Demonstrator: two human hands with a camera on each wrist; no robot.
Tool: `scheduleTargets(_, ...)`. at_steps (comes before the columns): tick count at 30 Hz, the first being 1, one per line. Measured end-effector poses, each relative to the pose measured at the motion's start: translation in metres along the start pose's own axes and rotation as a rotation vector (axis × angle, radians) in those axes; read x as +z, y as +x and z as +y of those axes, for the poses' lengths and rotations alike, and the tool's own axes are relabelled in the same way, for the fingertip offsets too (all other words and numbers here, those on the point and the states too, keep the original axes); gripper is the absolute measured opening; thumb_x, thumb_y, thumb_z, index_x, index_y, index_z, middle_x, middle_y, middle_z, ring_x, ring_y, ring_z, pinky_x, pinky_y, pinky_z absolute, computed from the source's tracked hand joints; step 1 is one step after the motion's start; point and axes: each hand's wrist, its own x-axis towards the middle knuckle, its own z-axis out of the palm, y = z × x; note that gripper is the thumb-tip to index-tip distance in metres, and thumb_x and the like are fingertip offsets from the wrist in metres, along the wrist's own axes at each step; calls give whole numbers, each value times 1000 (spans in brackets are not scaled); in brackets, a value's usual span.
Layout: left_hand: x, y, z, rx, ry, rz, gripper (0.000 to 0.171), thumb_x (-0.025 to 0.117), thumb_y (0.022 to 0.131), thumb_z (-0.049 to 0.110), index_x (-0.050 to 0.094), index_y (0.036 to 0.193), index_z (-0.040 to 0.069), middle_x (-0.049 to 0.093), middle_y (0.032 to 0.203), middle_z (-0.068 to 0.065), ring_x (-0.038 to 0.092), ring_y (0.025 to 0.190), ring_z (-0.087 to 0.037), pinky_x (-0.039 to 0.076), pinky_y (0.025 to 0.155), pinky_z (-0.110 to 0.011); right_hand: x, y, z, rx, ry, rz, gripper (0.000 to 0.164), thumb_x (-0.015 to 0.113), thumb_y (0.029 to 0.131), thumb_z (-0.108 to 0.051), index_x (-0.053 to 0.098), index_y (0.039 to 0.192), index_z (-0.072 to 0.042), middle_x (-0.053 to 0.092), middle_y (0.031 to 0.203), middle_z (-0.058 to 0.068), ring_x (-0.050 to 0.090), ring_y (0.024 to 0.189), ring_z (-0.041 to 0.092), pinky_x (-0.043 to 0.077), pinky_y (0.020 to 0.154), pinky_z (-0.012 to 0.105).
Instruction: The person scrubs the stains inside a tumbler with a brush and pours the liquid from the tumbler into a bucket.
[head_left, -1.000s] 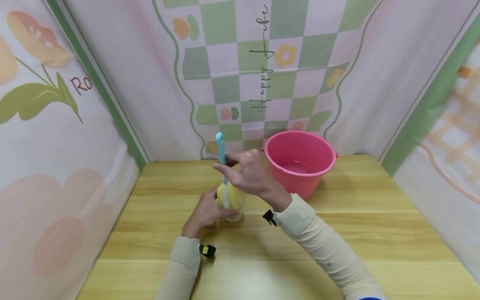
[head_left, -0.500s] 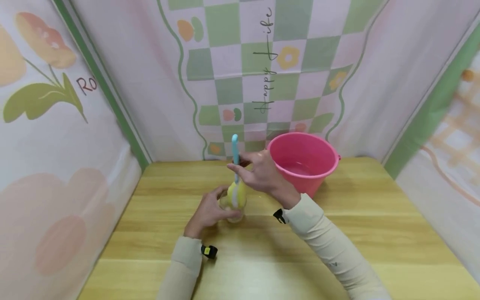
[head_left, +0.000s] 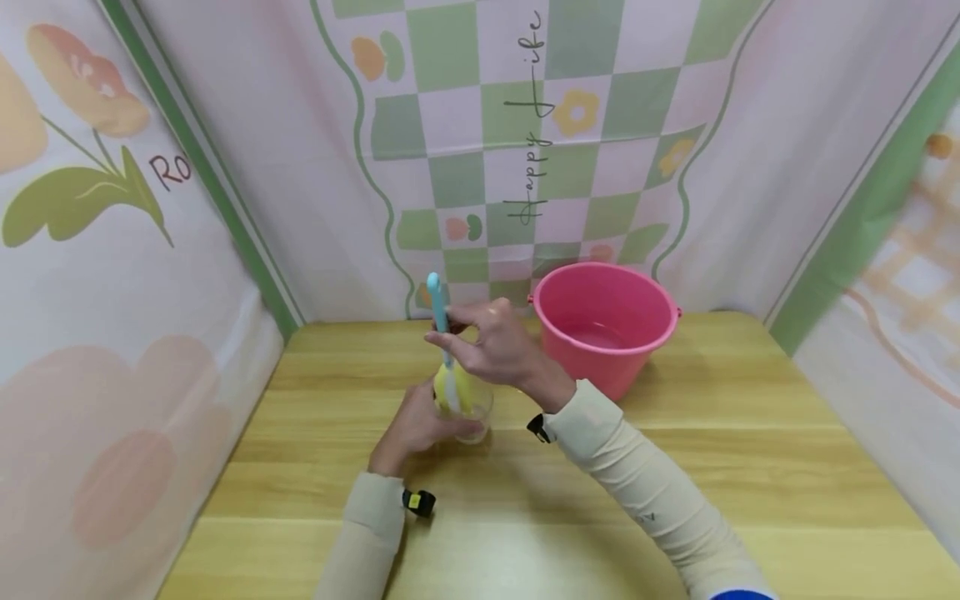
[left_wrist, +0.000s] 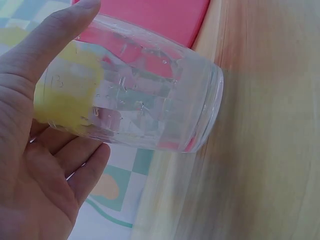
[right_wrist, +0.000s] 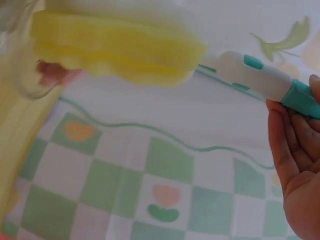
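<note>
I see the left hand (head_left: 418, 422) grip a clear, cylindrical cup (left_wrist: 142, 97). The right hand (head_left: 497, 346) pinches a spongy yellow brush (right_wrist: 122, 50).

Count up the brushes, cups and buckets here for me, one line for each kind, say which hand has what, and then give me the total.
Brushes: 1, the yellow sponge brush, held by the right hand
Cups: 1, the clear cup, held by the left hand
Buckets: 1, the pink bucket, in neither hand
Total: 3
</note>
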Motion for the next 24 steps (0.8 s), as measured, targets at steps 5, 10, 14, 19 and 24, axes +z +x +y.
scheduleTargets(5,0,-1,0,-2,-52,-14,75,98,73,42,63,137,24,75,124,7,68,119,-18,53,109,-50,-4,-10,15,20,-44,19,7,81,92,-9,77,88,-6,80,79,4,79,73,14,63,66,25)
scheduleTargets(10,0,0,1,-3,-52,-18,87,98,72,45,59,146,23,71,135,6,63,132,-25,46,118,-59,-15,-17,9,109,-46,37,10,82,92,-12,77,85,-7,79,75,3,78,71,15,63,64,28)
scheduleTargets(14,-1,0,0,3,-52,-19,81,98,73,42,61,143,23,75,126,7,68,118,-21,53,107,-52,-16,-13,-1,136,-10,34,8,81,94,-15,79,89,-8,80,78,1,78,74,12,63,67,27)
scheduleTargets(19,-1,0,-1,17,-29,-18,63,97,75,40,65,127,25,75,107,7,69,100,-16,57,92,-41,-8,-5,-4,51,14,1,8,79,96,-16,79,93,-9,81,83,1,79,79,10,63,71,24)
scheduleTargets(24,0,0,-2,16,-31,-22,67,96,75,42,64,132,25,75,115,8,69,109,-15,57,98,-44,-3,-6,11,19,4,-26,5,80,94,-9,78,90,-7,81,81,3,79,76,12,63,68,25)
